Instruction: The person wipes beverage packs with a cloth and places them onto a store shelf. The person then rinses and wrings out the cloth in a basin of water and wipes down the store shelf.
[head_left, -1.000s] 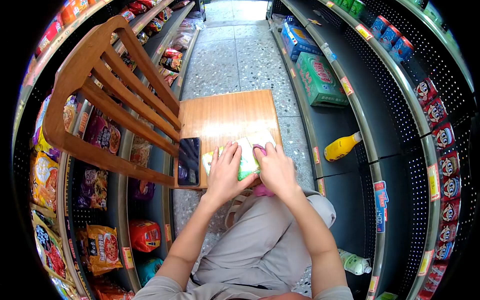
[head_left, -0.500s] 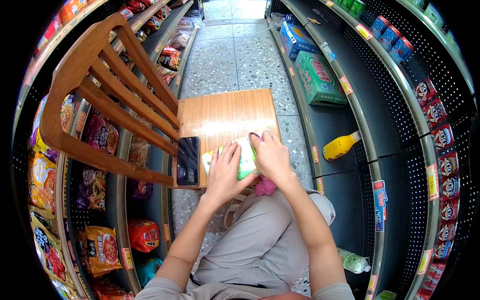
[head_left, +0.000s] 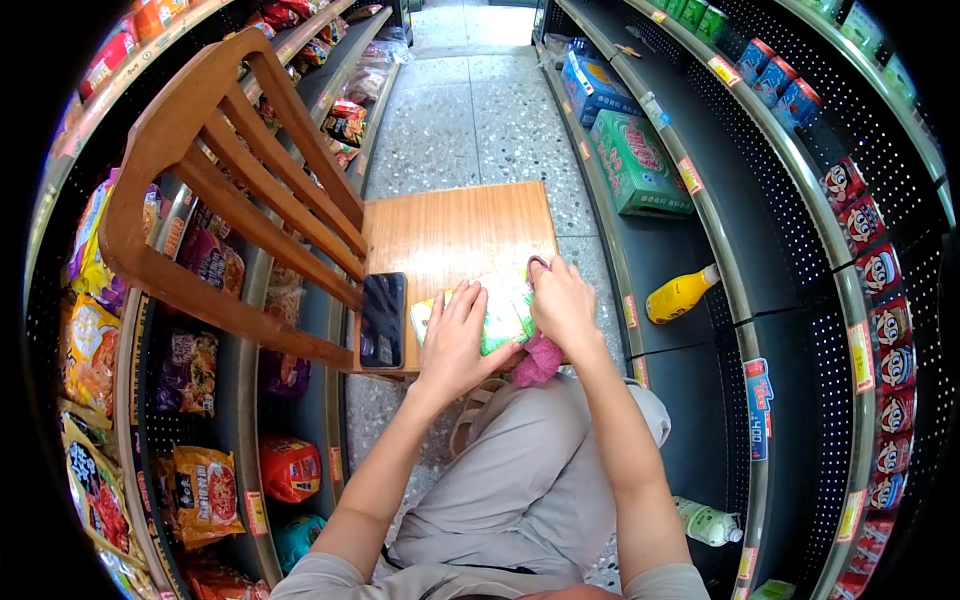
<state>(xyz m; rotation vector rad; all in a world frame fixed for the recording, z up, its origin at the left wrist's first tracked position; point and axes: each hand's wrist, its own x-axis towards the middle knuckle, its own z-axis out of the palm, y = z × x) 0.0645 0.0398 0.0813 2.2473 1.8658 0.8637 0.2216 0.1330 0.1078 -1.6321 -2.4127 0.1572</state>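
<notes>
A green, white and yellow package point(head_left: 506, 316) lies near the front edge of a wooden chair's seat point(head_left: 460, 225). My left hand point(head_left: 455, 338) rests flat on its left part, fingers stretched out. At the package's right end, my right hand point(head_left: 563, 306) is closed around a pink cloth point(head_left: 540, 362). Part of the cloth bunches below that hand, and a darker fold shows above the fingers. A dark phone point(head_left: 382, 320) lies on the seat, left of the package. My left hand covers much of the package, so its exact kind is unclear.
The chair's slatted back point(head_left: 250, 190) leans toward the left shelf, where bagged noodles point(head_left: 207, 497) stand. Along the right shelf are a green carton point(head_left: 640, 165), a blue carton point(head_left: 597, 85), a yellow bottle point(head_left: 680, 295) lying down and a pale green bottle point(head_left: 708, 522).
My right hand has slid a little to the right with the pink cloth, uncovering more of the package's right part. My left hand stays flat on the package.
</notes>
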